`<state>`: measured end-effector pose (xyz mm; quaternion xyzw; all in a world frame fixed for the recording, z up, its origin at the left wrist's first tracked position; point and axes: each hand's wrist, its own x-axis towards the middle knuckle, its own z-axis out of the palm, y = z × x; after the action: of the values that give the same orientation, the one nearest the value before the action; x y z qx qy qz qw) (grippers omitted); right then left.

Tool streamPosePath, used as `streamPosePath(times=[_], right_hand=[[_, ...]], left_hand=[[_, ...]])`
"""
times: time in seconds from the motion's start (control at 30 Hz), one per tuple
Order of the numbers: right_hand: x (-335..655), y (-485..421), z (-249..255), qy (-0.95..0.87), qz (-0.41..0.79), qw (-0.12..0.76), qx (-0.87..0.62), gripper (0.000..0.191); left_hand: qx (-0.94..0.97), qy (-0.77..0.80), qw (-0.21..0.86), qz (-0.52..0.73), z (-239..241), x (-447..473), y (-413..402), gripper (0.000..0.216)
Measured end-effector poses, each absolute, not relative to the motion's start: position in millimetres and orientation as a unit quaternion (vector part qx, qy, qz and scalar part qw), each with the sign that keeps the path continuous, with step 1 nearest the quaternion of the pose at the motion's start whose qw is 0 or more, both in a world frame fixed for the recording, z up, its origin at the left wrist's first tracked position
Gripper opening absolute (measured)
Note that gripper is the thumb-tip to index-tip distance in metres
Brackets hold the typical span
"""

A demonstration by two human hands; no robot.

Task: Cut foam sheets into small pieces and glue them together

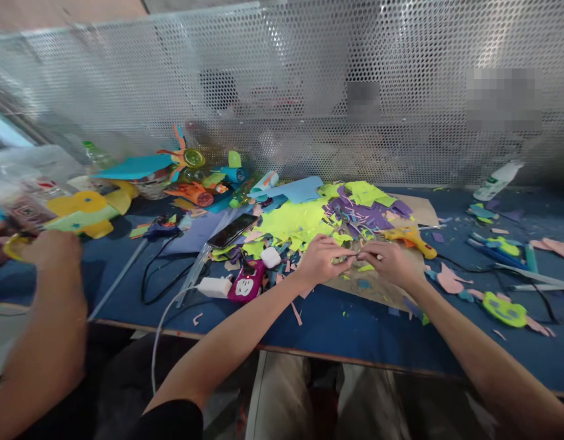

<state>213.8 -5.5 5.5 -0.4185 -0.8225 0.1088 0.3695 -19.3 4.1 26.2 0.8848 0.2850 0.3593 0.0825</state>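
Note:
My left hand (325, 260) and my right hand (385, 260) meet near the middle of the table, fingers pinched together. Between their fingertips is something small that I cannot make out. Below them lies a brown sheet of cardboard (377, 290) strewn with scraps. Just behind the hands is a heap of yellow-green paper scraps (293, 220) mixed with purple paper pieces (359, 211). A yellow glue gun (412, 239) lies right of my right hand, its cord running off to the right. A white earbud case (271, 257) sits left of my left hand.
Left of my hands are a magenta power strip (247, 284), a white charger (214, 287) and a black phone (232, 230). A co-worker's hand (55, 247) holds something yellow at far left. A white bottle (498, 181) stands tilted at back right, before a perforated metal screen (291, 79).

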Motion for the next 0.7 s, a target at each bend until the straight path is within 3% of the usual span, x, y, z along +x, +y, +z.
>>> streamPosePath(times=[0.7], right_hand=[[210.7,-5.3,3.4,-0.842,0.082,0.366,-0.388,0.026]], left_hand=[[0.869,0.321,0.109,0.361,35.4,-13.4,-5.1,0.021]])
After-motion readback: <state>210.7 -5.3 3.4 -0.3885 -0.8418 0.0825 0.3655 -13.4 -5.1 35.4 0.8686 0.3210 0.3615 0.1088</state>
